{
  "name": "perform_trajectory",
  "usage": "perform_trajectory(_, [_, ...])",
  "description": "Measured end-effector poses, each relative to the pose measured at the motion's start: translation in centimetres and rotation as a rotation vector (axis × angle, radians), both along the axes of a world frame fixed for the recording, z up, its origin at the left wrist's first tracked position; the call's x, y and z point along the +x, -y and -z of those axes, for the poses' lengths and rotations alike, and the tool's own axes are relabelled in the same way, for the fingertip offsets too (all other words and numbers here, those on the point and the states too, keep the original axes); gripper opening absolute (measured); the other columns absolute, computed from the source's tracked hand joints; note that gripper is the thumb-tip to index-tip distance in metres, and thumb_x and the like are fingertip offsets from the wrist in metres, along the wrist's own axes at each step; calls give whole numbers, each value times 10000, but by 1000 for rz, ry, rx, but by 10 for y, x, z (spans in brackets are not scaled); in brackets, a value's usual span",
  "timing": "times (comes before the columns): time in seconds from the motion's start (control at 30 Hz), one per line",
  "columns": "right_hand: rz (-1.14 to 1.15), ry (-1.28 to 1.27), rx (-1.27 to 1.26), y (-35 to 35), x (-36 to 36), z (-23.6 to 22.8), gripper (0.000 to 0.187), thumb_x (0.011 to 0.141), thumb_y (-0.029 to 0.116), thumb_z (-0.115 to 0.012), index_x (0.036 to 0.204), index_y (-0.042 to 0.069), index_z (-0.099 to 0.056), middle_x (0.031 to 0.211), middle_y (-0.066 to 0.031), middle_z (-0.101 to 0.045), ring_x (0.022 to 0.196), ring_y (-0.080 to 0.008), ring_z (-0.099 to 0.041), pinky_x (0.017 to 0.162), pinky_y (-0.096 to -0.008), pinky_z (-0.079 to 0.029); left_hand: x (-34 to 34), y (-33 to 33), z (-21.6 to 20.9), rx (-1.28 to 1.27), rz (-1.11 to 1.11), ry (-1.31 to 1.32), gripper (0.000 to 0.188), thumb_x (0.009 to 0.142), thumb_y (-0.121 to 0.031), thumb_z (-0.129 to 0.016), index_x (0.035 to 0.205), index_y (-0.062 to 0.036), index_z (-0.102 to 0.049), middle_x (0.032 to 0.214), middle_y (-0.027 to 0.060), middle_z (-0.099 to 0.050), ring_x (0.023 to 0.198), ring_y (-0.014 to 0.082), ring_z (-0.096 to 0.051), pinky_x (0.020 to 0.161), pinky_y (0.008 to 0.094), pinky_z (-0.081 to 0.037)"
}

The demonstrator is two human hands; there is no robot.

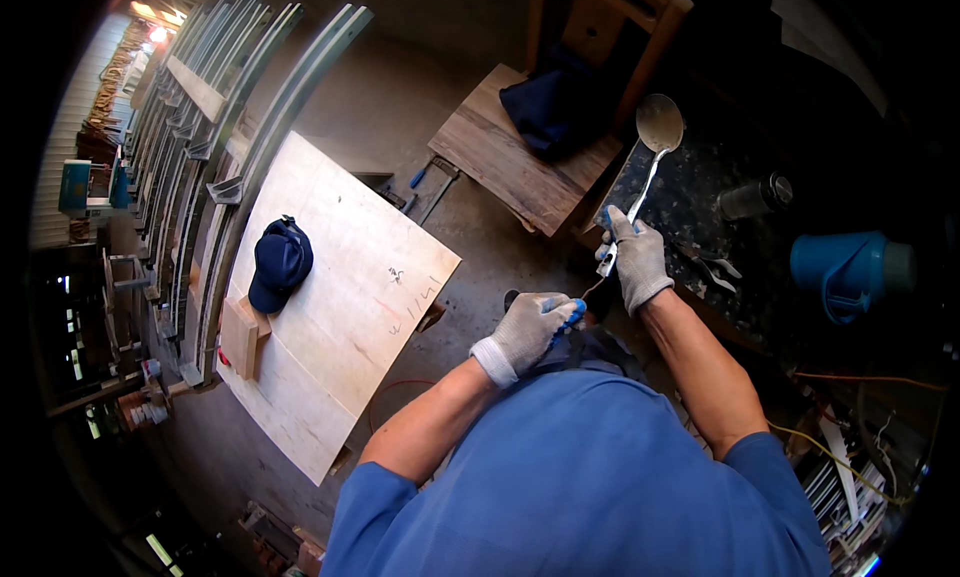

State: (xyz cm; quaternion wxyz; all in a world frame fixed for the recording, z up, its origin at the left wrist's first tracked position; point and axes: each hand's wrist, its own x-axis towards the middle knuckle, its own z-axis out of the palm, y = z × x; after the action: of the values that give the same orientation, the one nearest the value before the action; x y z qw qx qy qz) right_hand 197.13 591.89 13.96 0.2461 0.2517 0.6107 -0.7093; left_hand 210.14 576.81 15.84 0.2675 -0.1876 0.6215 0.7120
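Observation:
My right hand (638,260), in a white work glove with blue on the fingers, is closed round the handle of a large metal serving spoon (654,175). The spoon tilts up and away, its bowl at the far end and its handle end poking out below my fingers. In a matching glove, my left hand (530,334) is closed in front of my body, near that handle end. A thin dark piece shows between the left fingers and the spoon handle, and a dark rounded end shows behind the left hand; what it grips is mostly hidden.
On the dark bench to the right are pliers (712,267), a clear jar (756,196) and a blue jug (850,269). A wooden chair (520,157) stands ahead with dark cloth on it. Left, a plywood sheet (350,277) bears a navy cap (281,264), beside racked metal bars (290,82).

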Motion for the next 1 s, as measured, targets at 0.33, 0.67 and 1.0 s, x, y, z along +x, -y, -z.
perform_trajectory(0.33, [-68, -8, -72, -7, -4, 19, 377, 1005, 405, -686, 860, 76, -572, 671, -29, -573, 507, -152, -576, 432, -302, -458, -10, 6, -6, -387, 174, -282, 327, 1019, -282, -599, 931, 15, -706, 740, 105, -652, 690, 130, -576, 680, 321, -496])
perform_trajectory(0.67, [-13, 24, -4, -7, 16, 20, 326, 1018, 379, -665, 876, 97, -580, 703, -5, -566, 496, -122, -550, 425, -281, -421, -3, -4, 0, -531, 219, -310, 314, 1001, -293, -627, 954, 6, -710, 816, 202, -675, 717, 296, -649, 714, 385, -521])
perform_trajectory(1.0, [44, 0, -5, -11, 14, 24, 315, 1037, 352, -632, 898, 71, -596, 701, -15, -560, 489, -135, -544, 409, -297, -418, -2, -8, -10, -462, 203, -250, 316, 1010, -292, -616, 966, 6, -710, 859, 228, -682, 768, 360, -648, 757, 407, -520])
